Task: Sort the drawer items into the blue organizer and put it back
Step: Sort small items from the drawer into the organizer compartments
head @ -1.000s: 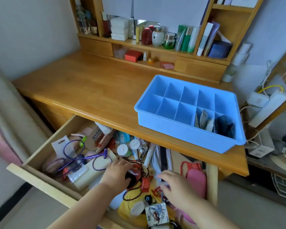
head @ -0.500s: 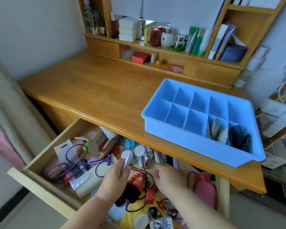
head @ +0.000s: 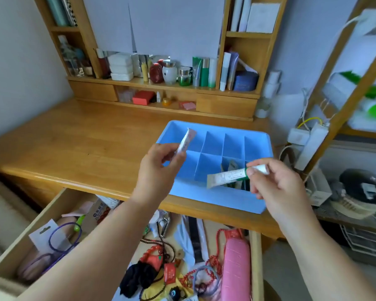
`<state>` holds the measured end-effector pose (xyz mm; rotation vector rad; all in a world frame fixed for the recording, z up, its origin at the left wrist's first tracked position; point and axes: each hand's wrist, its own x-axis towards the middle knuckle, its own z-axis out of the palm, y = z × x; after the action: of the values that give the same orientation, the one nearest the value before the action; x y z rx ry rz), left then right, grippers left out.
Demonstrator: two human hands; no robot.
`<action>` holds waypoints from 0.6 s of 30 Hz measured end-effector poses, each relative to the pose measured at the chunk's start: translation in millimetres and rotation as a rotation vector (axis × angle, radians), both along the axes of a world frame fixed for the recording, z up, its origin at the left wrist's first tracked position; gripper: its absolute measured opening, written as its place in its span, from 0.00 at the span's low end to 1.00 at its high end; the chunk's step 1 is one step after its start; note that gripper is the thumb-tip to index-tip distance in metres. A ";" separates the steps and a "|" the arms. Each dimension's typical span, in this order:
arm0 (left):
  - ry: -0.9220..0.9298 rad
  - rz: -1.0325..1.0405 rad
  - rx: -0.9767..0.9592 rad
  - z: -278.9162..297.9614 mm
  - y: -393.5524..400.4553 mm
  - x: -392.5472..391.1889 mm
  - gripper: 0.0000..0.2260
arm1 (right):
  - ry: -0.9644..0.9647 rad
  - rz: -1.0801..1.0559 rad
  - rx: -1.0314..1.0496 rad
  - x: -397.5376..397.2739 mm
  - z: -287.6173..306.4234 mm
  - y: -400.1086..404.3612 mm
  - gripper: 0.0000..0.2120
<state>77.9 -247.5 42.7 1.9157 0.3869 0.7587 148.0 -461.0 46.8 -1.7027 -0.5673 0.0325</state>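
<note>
The blue organizer [head: 217,199] with several compartments sits on the wooden desk, above the open drawer [head: 41,216]. My left hand [head: 159,170] pinches a small white and pink tube [head: 186,141] over the organizer's left compartments. My right hand [head: 278,187] holds a white tube with a green band [head: 228,177] by its cap end, over the front right compartments. A few grey items lie in one front compartment [head: 231,166]. The drawer below is full of clutter.
In the drawer lie a pink case [head: 234,268], red bead strings [head: 154,252], a black cloth [head: 137,276] and a purple cable [head: 61,237]. Bottles and jars [head: 169,71] fill the desk's back shelf. A rack with power strips [head: 310,146] stands to the right.
Both hands have risen out of the drawer to above the organizer, each with a tube taken from it. The camera has tilted up.
</note>
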 end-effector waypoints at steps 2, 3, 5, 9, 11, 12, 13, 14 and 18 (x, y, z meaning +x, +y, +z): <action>0.070 -0.083 -0.128 9.5 -4.7 27.1 0.03 | 0.141 -0.027 0.113 14.2 5.3 -5.0 0.07; 0.158 -0.084 -0.093 9.3 -6.5 39.0 0.02 | 0.212 -0.024 0.166 19.4 6.0 -6.8 0.08; 0.396 -0.037 0.157 1.7 -9.1 58.7 0.07 | 0.316 -0.020 0.251 26.0 5.5 -8.8 0.09; 0.782 0.031 0.609 -10.9 -15.9 76.3 0.14 | 0.299 -0.079 0.257 31.8 0.2 -7.7 0.06; 0.880 0.035 0.761 -13.7 -18.9 84.4 0.15 | 0.239 -0.102 0.206 32.8 -2.8 -4.2 0.05; 0.908 0.027 0.819 -13.9 -19.9 88.1 0.17 | 0.210 -0.100 0.183 32.8 -3.9 -2.1 0.05; 0.920 0.021 0.855 -12.2 -21.0 90.2 0.18 | 0.180 -0.095 0.157 33.0 -5.2 0.2 0.05; 0.902 0.028 0.853 -10.7 -20.9 90.4 0.17 | 0.137 -0.091 0.122 33.1 -6.4 3.1 0.05; 0.535 0.117 0.605 -17.1 -7.4 66.6 0.12 | -0.234 -0.112 -0.127 30.6 -10.4 24.6 0.04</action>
<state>144.5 -254.9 25.6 2.6944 0.6538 0.4477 178.6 -436.5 36.4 -1.8727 -0.6530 -0.2170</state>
